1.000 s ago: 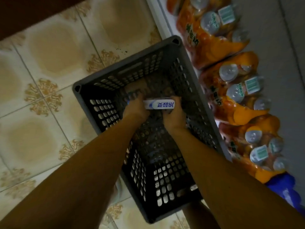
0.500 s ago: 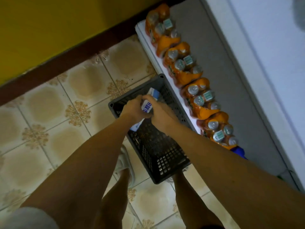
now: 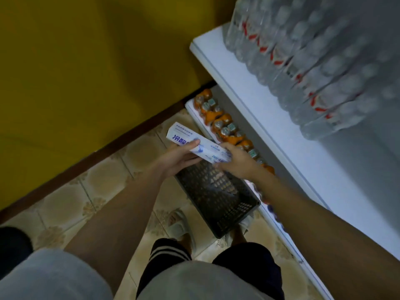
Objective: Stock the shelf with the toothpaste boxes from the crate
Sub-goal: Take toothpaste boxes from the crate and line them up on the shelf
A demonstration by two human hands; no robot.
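Observation:
White toothpaste boxes with blue print (image 3: pixel 184 137) are held in the air above the dark slotted crate (image 3: pixel 218 198), which stands on the tiled floor. My left hand (image 3: pixel 177 159) grips them from below near their middle. My right hand (image 3: pixel 236 163) holds their right end. How many boxes are in the stack I cannot tell. The white shelf (image 3: pixel 244 87) runs along the right, its front strip bare. What lies inside the crate is too dark to make out.
Wrapped packs of clear water bottles (image 3: pixel 303 61) fill the back of the white shelf. Orange drink packs (image 3: pixel 225 128) line the bottom shelf beside the crate. A yellow wall (image 3: pixel 86 61) with a dark skirting stands to the left. My feet in slippers (image 3: pixel 179 228) are near the crate.
Both hands have lifted the toothpaste boxes out of the crate and raised them well above it. The view has risen, and the water-bottle shelf has come into sight.

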